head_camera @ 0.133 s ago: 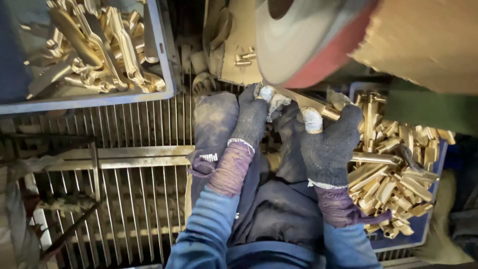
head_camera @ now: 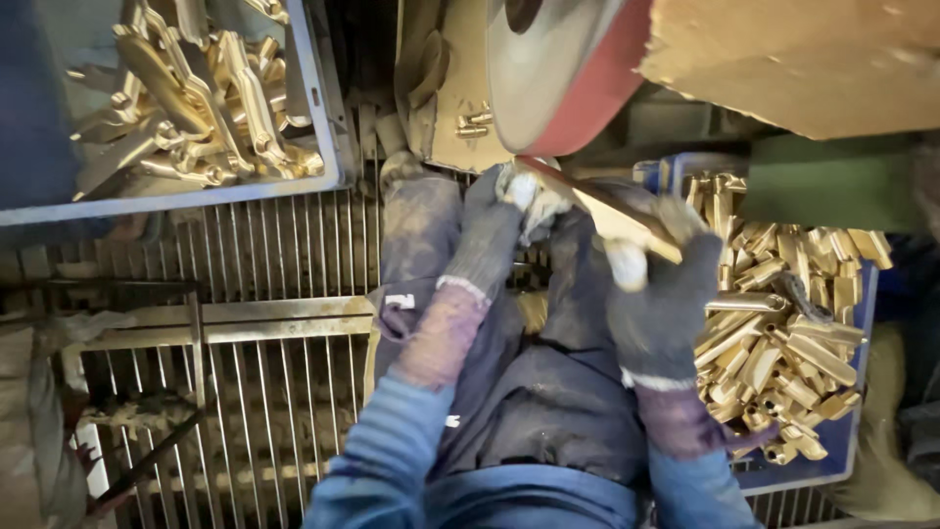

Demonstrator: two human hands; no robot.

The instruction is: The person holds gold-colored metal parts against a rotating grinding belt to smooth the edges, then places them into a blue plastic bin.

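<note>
Little has moved since the earlier frame: we keep both gloved hands on the same brass handle blank (head_camera: pixel 609 211), pressed to the lower rim of the red-edged polishing wheel (head_camera: pixel 563 83), and only the view has shifted a touch. Item one, our left hand (head_camera: pixel 501 211), in a dark knit glove with worn pale fingertips, closed on the blank's end at about 10 o'clock from the piece's middle, just under the wheel. Item two, our right hand (head_camera: pixel 658 284), in a matching glove, clamped on the blank's other end at about 4 o'clock, thumb laid along the metal. The hands sit apart, one at each end, the blank spanning between them and tilted down toward the right. Item three, a blue bin of brass handle parts (head_camera: pixel 783 333) at 3 o'clock from the right hand, touching distance, piled loosely. Item four, a grey tray of brass parts (head_camera: pixel 211 93) at 10 o'clock in the view, well apart from both hands, holding longer curved pieces. Item five, a metal floor grating (head_camera: pixel 264 372) at 8 o'clock, beneath the left forearm. Item six, a dusty dark apron (head_camera: pixel 548 392) over our lap at 6 o'clock. Item seven, a few small brass fittings (head_camera: pixel 473 120) on the ledge at 11 o'clock from the left hand, beside the wheel.
</note>
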